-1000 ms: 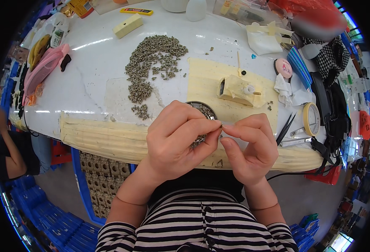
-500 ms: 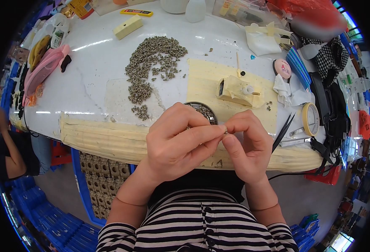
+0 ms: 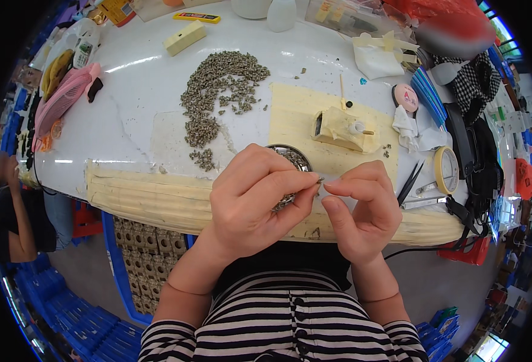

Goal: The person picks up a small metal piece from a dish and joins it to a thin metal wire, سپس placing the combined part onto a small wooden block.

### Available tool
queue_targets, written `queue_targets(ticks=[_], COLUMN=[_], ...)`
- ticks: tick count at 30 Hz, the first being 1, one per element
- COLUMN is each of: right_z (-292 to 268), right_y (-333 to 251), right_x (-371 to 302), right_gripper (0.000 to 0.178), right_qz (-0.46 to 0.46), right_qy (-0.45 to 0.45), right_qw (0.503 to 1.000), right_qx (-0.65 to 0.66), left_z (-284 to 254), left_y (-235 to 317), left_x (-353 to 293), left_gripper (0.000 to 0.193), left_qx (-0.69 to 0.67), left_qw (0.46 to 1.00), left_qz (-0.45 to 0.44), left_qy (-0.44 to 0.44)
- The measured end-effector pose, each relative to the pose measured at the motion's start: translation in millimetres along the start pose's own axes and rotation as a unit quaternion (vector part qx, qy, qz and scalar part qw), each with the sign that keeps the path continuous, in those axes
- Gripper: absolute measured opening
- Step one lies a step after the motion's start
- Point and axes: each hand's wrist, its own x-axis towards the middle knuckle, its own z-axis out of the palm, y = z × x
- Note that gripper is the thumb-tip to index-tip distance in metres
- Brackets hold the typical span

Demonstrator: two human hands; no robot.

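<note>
My left hand [image 3: 248, 202] pinches a tiny metal part [image 3: 320, 180] between thumb and forefinger, its tip poking out past them. Just to the right, my right hand [image 3: 365, 208] has thumb and forefinger apart, with nothing visible between them. Behind my left hand, and partly hidden by it, lies a round metal dish [image 3: 309, 167] with small metal parts inside. A large heap of similar small metal parts [image 3: 202, 99] spreads over the white table farther off. Beyond my right hand stands a tape-covered block [image 3: 338, 136] with a small white pot [image 3: 356, 128] on it.
Black tweezers [image 3: 411, 181], a tape roll [image 3: 447, 171] and a white cloth [image 3: 406, 130] lie at the right. A pink fan [image 3: 64, 105] stands far left. Padding tape [image 3: 145, 196] covers the table's front edge. Below is a blue crate [image 3: 118, 265] of metal blocks; another person sits left.
My right fingers have come away from the small metal part and spread apart, moving slightly right. My left hand still holds the part, now more exposed.
</note>
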Motion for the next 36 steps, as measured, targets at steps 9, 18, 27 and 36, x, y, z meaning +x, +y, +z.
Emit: queue_targets(ticks=[9, 18, 27, 36], right_z=[2.6, 1.1, -0.8, 1.0], right_y=[3.0, 2.4, 2.8, 1.8], right_x=[0.0, 0.0, -0.8, -3.1], right_gripper=[0.018, 0.014, 0.015, 0.027], right_qz=[0.054, 0.104, 0.083, -0.024], right_qy=[-0.033, -0.055, -0.026, -0.005], right_qw=[0.998, 0.988, 0.994, 0.998], right_qx=[0.029, 0.097, 0.072, -0.055], left_z=[-3.6, -4.8, -2.0, -1.0], left_y=[0.1, -0.8, -0.1, -1.4], left_x=[1.4, 0.2, 1.2, -0.4], left_gripper=[0.028, 0.033, 0.032, 0.025], left_qx=[-0.024, -0.024, -0.016, 0.006], left_qw=[1.000, 0.999, 1.000, 1.000], left_qz=[0.004, 0.009, 0.018, -0.005], left_qy=[-0.018, -0.030, -0.020, 0.007])
